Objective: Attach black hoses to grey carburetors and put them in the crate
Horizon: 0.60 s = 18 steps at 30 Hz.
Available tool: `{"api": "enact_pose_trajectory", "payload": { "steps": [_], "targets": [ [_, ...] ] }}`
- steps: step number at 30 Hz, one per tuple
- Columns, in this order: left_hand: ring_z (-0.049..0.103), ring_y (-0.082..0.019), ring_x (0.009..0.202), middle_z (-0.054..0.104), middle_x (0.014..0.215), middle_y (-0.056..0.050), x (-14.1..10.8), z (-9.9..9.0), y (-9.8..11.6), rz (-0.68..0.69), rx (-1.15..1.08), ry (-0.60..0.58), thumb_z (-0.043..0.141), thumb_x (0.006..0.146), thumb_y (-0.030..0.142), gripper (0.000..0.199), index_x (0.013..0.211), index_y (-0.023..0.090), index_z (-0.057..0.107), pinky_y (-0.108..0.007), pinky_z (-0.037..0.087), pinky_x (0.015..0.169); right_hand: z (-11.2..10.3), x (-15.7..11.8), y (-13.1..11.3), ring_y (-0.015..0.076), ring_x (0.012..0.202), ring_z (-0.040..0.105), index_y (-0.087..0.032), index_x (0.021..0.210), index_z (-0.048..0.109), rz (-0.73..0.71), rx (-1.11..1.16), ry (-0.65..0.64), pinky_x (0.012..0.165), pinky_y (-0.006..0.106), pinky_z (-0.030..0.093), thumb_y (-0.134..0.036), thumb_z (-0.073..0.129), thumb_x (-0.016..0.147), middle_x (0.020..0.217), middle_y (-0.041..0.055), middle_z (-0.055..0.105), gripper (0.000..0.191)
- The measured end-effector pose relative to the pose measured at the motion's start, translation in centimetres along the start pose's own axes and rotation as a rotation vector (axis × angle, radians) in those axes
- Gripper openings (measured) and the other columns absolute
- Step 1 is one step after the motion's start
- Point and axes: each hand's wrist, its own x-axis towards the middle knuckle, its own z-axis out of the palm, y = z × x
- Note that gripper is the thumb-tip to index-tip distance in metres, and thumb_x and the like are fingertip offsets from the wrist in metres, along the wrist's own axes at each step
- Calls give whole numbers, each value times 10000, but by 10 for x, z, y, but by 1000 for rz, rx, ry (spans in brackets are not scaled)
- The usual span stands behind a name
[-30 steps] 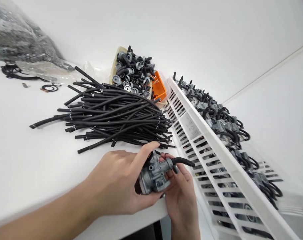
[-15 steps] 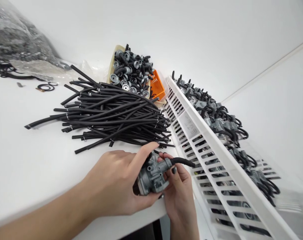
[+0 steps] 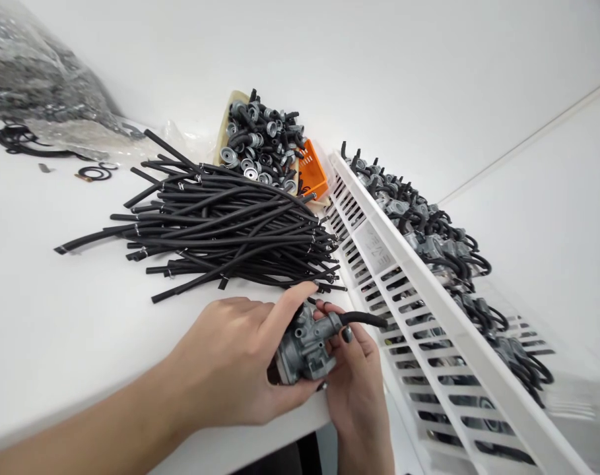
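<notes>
A grey metal carburetor [image 3: 304, 349] is held above the front edge of the table. My left hand [image 3: 245, 359] is wrapped round its body, thumb side over the top. Closed at its right side is my right hand [image 3: 356, 369], with fingers and thumb around the end where a short black hose [image 3: 363, 319] sticks out to the right. Part of the right fingers is hidden behind the metal body. Just beyond both hands lies a pile of black rubber hoses [image 3: 230, 224], several with small wire clips on them.
A white slotted crate [image 3: 379, 247] on the right holds several carburetors [image 3: 435, 247] with hoses. Behind the pile stand a cream bin [image 3: 223, 132] of metal caps and an orange basket [image 3: 313, 171]. A plastic bag of parts [image 3: 42, 79] and black rings [image 3: 99, 173] lie at left.
Both hands keep their grip on the carburetor, which sits almost where it was. The view has shifted very slightly.
</notes>
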Motion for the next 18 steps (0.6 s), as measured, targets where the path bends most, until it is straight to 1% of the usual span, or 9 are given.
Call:
{"api": "enact_pose_trajectory", "payload": {
  "steps": [6, 14, 18],
  "targets": [
    [624, -224, 508, 647, 617, 7, -1, 0, 1, -14, -4, 19, 624, 707, 455, 744, 1326, 160, 337, -302, 415, 483, -6, 2, 3, 239, 889, 688, -222, 909, 757, -3, 75, -49, 861, 394, 534, -360, 750, 722, 941, 72, 742, 232],
    [656, -231, 557, 692, 695, -11, 0, 0, 0, -12, 12, 3, 595, 722, 457, 729, 1331, 170, 315, -308, 443, 498, -7, 1, 2, 265, 958, 674, -213, 880, 753, -20, 52, -57, 889, 405, 514, -348, 763, 693, 992, 82, 735, 231],
    [652, -232, 540, 685, 675, -7, 0, 0, 0, -8, 4, 1, 599, 718, 444, 726, 1327, 166, 320, -308, 441, 483, -7, 2, 2, 250, 918, 679, -207, 912, 746, -27, 42, -61, 852, 382, 527, -337, 766, 691, 973, 86, 737, 257]
  ]
}}
